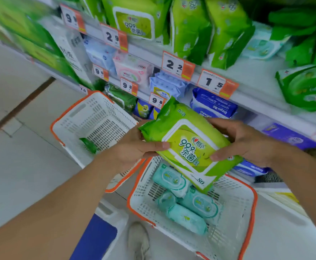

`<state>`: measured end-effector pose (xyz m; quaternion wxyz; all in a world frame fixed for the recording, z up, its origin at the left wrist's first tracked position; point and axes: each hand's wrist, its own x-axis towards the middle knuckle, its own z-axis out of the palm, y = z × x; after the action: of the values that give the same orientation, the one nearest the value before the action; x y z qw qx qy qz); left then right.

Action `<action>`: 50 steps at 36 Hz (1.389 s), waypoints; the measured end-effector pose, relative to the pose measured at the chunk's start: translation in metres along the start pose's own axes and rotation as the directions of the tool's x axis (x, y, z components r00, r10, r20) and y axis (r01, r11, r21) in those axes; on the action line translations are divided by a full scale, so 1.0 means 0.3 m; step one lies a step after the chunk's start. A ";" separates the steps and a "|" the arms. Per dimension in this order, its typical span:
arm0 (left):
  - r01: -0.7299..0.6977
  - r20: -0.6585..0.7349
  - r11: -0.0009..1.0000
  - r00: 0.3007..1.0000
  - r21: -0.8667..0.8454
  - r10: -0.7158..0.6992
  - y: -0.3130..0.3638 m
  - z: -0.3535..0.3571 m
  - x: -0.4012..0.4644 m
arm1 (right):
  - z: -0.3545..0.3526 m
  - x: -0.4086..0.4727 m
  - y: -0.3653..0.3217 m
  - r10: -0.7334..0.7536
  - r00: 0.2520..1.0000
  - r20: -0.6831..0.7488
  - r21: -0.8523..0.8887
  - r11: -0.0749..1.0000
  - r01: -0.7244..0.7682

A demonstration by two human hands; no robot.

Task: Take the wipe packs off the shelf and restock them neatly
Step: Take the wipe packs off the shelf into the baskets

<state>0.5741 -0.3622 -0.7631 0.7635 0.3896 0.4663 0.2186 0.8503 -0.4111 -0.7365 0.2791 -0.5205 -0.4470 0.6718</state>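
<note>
Both forearms reach forward; left hand [134, 147] and right hand [247, 141] have their fingers closed on the green wipe pack [189, 145], which could slip into the basket [247, 218] below.

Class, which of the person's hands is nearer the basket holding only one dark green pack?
Left. The left hand is beside that basket; the right hand is farther right.

Shop aisle: price tags [177, 65] on stocked shelf [256, 102], baskets [251, 203].
</note>
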 end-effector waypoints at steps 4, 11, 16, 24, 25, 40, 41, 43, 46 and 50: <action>-0.005 -0.077 0.999 0.997 -0.047 0.002 -0.041 -0.140 -0.039 | 0.111 0.110 0.005 0.029 0.998 0.047 -0.037 0.999 -0.027; -0.089 -0.160 0.990 0.985 -0.110 0.071 -0.111 -0.327 -0.123 | 0.358 0.268 0.044 0.197 0.977 0.077 0.344 0.915 -0.211; -0.018 -0.082 0.958 0.997 -0.286 -0.006 -0.162 -0.383 -0.156 | 0.601 0.332 0.097 0.271 0.941 0.204 0.585 0.737 -0.339; 0.161 0.051 0.942 0.987 -0.296 -0.153 -0.088 -0.584 -0.206 | 0.705 0.501 0.053 0.428 0.901 0.069 0.621 0.689 -0.375; 0.166 0.021 0.932 0.986 -0.321 -0.168 -0.084 -0.595 -0.203 | 0.715 0.514 0.041 0.420 0.906 0.046 0.649 0.677 -0.347; 0.213 -0.090 0.946 0.966 -0.246 -0.241 -0.180 -0.691 -0.180 | 0.715 0.612 0.066 0.354 0.928 -0.119 0.528 0.814 -0.243; 0.245 -0.045 0.942 0.964 -0.230 -0.262 -0.183 -0.695 -0.178 | 0.711 0.620 0.054 0.338 0.934 -0.119 0.470 0.847 -0.247; 0.271 -0.013 0.938 0.960 -0.218 -0.280 -0.188 -0.679 -0.176 | 0.714 0.633 0.035 0.291 0.951 -0.106 0.413 0.883 -0.224; 0.229 -0.067 0.936 0.964 -0.267 -0.255 -0.222 -0.660 -0.170 | 0.732 0.646 0.031 0.240 0.969 -0.060 0.391 0.899 -0.198; 0.109 -0.137 0.844 0.968 -0.524 -0.210 -0.232 -0.636 -0.165 | 0.740 0.671 0.030 0.204 0.974 0.095 0.280 0.934 -0.223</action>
<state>0.3805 -0.3640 -0.8418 0.8072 0.1095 0.4924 0.3064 0.5797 -0.3147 -0.8222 0.2628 -0.4976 -0.2939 0.7726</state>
